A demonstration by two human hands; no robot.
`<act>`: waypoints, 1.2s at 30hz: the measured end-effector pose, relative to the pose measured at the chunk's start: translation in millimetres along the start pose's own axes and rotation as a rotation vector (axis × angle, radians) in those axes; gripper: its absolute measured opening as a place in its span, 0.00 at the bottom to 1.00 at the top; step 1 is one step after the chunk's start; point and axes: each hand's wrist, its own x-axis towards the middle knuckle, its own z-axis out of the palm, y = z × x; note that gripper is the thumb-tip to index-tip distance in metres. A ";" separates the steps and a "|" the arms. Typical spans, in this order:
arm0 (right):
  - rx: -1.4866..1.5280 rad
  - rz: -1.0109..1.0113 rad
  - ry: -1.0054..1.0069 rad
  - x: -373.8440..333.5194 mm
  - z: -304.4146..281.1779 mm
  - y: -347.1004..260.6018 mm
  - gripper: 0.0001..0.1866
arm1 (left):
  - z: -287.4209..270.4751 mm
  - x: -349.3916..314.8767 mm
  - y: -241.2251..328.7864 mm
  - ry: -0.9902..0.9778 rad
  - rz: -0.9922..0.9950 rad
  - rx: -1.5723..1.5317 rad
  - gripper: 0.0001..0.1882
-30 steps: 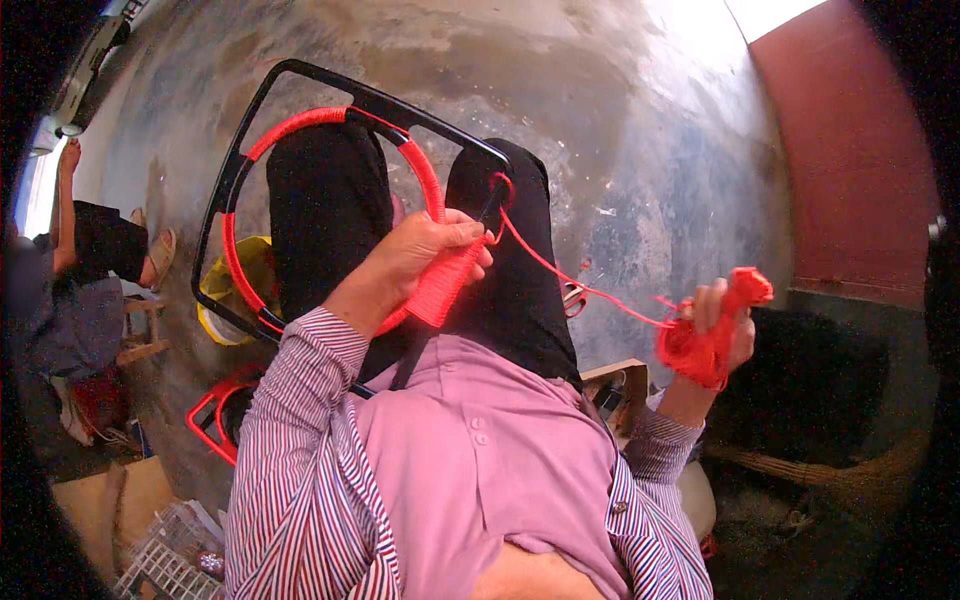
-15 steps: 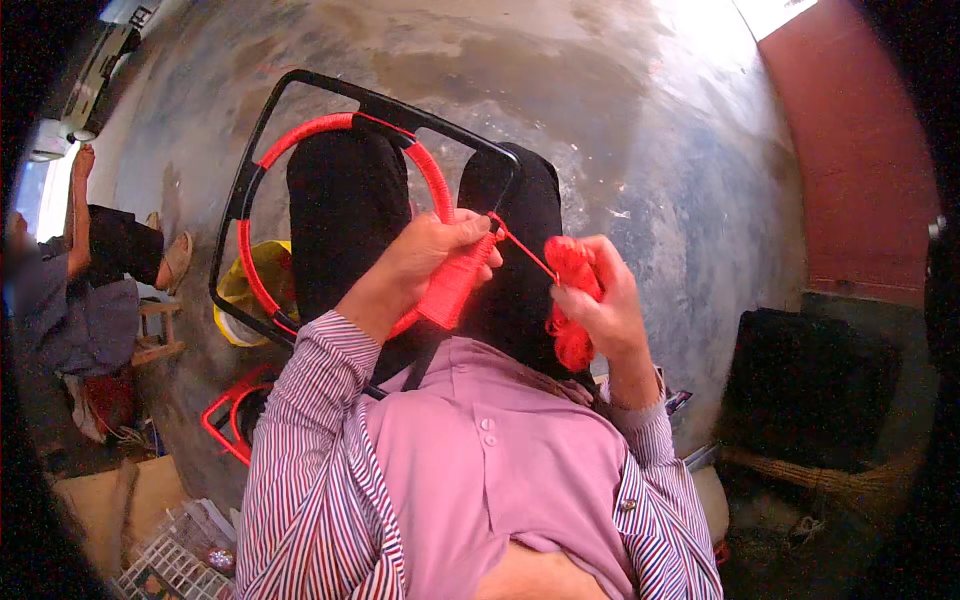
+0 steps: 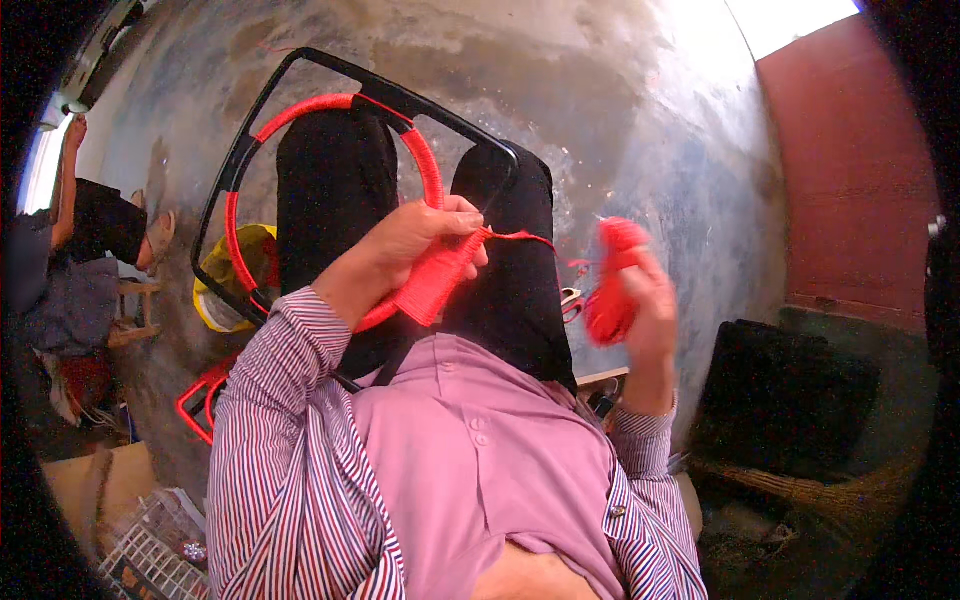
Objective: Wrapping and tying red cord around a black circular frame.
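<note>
A black metal frame (image 3: 300, 75) with a ring (image 3: 300, 108) wrapped in red cord rests across my knees. My left hand (image 3: 425, 235) grips the ring at its lower right, where the red wrapping (image 3: 432, 285) is thick. A taut red cord (image 3: 520, 237) runs from there toward my right hand (image 3: 645, 300), which is closed around a bundle of red cord (image 3: 608, 285) held up beside my right knee. My legs in black trousers (image 3: 330, 190) lie under the frame.
The floor (image 3: 620, 130) is grey concrete. A yellow container (image 3: 232, 280) and a red frame (image 3: 205, 395) lie to my left. Another person (image 3: 80, 250) sits at the far left. A wire basket (image 3: 150, 550) is at lower left, a dark cushion (image 3: 780, 400) at right.
My right hand swung in from far right to close beside my left hand, then moved out a little to the right and up with the cord bundle. My left hand kept its grip.
</note>
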 end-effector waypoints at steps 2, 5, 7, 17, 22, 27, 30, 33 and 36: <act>-0.399 -0.044 -0.416 4.4 17.4 15.3 0.22 | 8.7 -3.1 3.8 -0.002 -0.012 0.015 0.09; -0.724 0.025 -0.482 23.0 58.8 17.4 0.32 | 15.6 -12.9 4.2 -0.018 0.019 -0.007 0.09; -0.579 -0.152 -0.238 36.0 63.0 22.9 0.38 | 19.6 -15.5 4.8 -0.007 0.014 0.023 0.10; 0.002 -0.142 -0.261 82.3 78.2 25.8 0.28 | 28.6 -3.5 -15.1 0.022 0.033 0.004 0.11; -0.124 -0.458 0.132 77.2 68.1 -0.3 0.18 | 21.9 3.6 -11.5 -0.012 0.012 0.085 0.10; -0.734 -0.420 -0.163 48.4 2.5 -21.8 0.21 | 16.0 7.1 -8.8 0.015 0.023 -0.019 0.08; -0.730 -0.150 -0.462 39.3 -31.9 4.0 0.24 | 15.8 3.4 0.6 0.039 0.047 -0.048 0.08; 0.171 0.027 -0.127 -5.9 -32.2 -0.6 0.30 | 14.9 -3.4 6.4 0.054 0.061 -0.072 0.09; 1.026 -0.146 -0.447 -31.2 -89.1 43.5 0.27 | 5.6 -2.0 1.6 0.061 0.076 -0.077 0.10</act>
